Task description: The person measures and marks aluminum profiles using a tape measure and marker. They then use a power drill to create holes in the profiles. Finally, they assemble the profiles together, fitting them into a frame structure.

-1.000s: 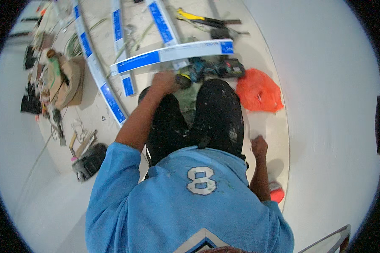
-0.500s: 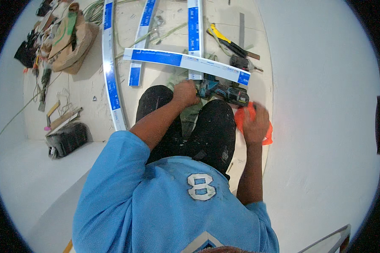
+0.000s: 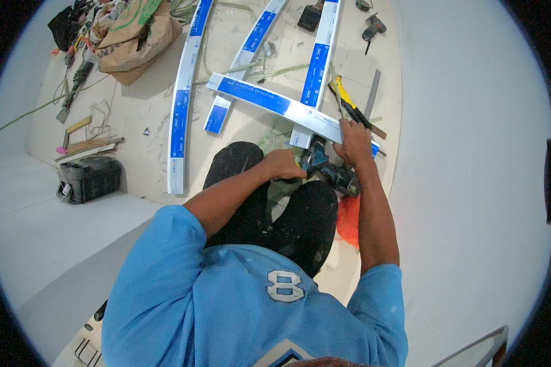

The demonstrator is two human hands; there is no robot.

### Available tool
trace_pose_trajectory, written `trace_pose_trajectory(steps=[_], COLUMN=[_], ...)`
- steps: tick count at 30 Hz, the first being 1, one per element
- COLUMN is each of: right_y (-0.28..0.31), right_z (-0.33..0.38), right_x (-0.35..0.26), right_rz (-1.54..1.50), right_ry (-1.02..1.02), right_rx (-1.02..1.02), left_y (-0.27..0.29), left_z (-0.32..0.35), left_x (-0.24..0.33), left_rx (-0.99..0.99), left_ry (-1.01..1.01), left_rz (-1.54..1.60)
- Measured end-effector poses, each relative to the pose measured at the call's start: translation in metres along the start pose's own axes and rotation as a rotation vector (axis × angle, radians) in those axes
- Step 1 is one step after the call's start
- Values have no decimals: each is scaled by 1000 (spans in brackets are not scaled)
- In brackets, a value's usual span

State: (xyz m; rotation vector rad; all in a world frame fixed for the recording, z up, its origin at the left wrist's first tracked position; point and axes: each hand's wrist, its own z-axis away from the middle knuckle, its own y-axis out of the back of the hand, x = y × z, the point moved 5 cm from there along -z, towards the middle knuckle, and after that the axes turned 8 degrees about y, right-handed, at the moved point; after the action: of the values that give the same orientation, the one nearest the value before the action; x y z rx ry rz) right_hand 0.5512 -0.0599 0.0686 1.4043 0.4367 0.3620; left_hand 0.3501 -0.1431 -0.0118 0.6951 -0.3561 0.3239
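Strip of white and blue crosses slantwise above the near ends of two of the three long strips, toward the right edge of the floor. The right hand is clamped around it near its right end, presumably to control it from there, as its left end is unsupported by any hand. The left hand is curled beside a teal-and-black drill, which sits by the knees, perhaps for easy reach.

The left hand's curled fingers hide whether it grips anything. The right hand covers part of the crossing strip, and whether that is lifted or resting is hard to tell. The right forearm hides some of the orange bag; the long strips' far ends are cut off.
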Motion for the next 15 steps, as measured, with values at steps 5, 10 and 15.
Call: trace_pose_trajectory(steps=[5,10,15], right_y=[5,0,19], right_z=[1,22,62], right_x=[3,0,-5], right_rz=[-114,-447,-527], right_ry=[57,77,-167], right_rx=[84,184,330], left_y=[-5,-6,6], left_z=[26,67,117], left_x=[-13,-9,-7], left_rx=[-384,-537,-230], left_ry=[106,57,-182], left_rz=[586,512,-58])
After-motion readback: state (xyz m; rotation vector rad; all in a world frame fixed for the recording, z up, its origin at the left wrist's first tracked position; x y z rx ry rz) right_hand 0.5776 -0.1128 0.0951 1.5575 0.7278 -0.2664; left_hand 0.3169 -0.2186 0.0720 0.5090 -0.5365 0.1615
